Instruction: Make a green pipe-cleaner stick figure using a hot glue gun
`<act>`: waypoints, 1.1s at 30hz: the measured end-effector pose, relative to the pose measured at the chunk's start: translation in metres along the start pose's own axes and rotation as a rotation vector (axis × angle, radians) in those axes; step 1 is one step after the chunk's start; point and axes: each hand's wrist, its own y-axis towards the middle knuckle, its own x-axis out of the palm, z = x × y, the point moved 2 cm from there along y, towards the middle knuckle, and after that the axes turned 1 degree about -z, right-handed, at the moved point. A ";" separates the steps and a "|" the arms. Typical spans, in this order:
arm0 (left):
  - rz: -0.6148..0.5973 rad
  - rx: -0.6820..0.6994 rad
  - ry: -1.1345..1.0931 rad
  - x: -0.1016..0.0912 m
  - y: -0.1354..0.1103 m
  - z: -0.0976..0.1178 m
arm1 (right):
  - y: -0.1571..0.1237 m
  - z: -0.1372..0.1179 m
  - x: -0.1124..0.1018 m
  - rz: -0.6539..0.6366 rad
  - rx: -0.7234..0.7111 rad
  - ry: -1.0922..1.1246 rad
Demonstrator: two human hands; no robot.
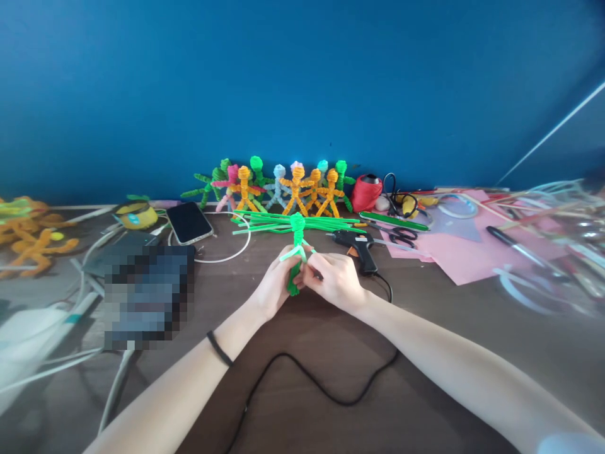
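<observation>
Between my two hands, above the dark table, is a green pipe-cleaner figure point(297, 232) with a coiled round head and a twisted body. My left hand point(275, 285) is closed around its lower body from the left. From the other side, the fingers of my right hand point(332, 277) pinch at the figure near a pale green pipe cleaner point(290, 254) wrapped across its middle. Parts of the body are hidden behind my fingers. Just beyond my hands lies a bundle of loose green pipe cleaners point(265, 221).
Several finished pipe-cleaner figures point(297, 186) lean against the blue wall point(302, 82). At right are a black glue gun point(362, 247) with its cord, scissors point(403, 236) and pink sheets point(466, 243). A phone point(190, 222), cables and orange figures point(40, 243) lie left.
</observation>
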 end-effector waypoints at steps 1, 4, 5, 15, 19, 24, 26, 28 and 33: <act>-0.004 0.003 -0.007 0.000 0.000 0.000 | 0.000 0.001 0.000 -0.013 0.005 0.000; -0.012 0.012 -0.018 -0.001 0.000 0.000 | -0.001 0.002 0.000 -0.024 0.014 -0.026; -0.017 0.014 -0.020 -0.001 0.001 0.000 | -0.001 0.003 0.000 -0.022 0.016 -0.033; -0.042 0.025 -0.004 -0.001 0.002 -0.002 | -0.002 0.004 0.001 -0.021 0.015 -0.025; -0.050 0.046 -0.012 -0.001 0.002 -0.002 | -0.003 0.005 0.001 -0.014 0.035 -0.006; -0.053 0.053 -0.013 -0.001 0.003 -0.003 | -0.003 0.006 0.002 -0.027 0.040 -0.011; -0.055 0.051 -0.015 -0.001 0.003 -0.003 | -0.003 0.006 0.001 -0.025 0.035 -0.011; -0.055 0.048 -0.019 -0.001 0.003 -0.004 | -0.003 0.006 0.002 -0.033 0.040 -0.015; -0.047 0.045 -0.018 -0.002 0.003 -0.005 | -0.004 0.007 0.003 -0.082 0.067 -0.026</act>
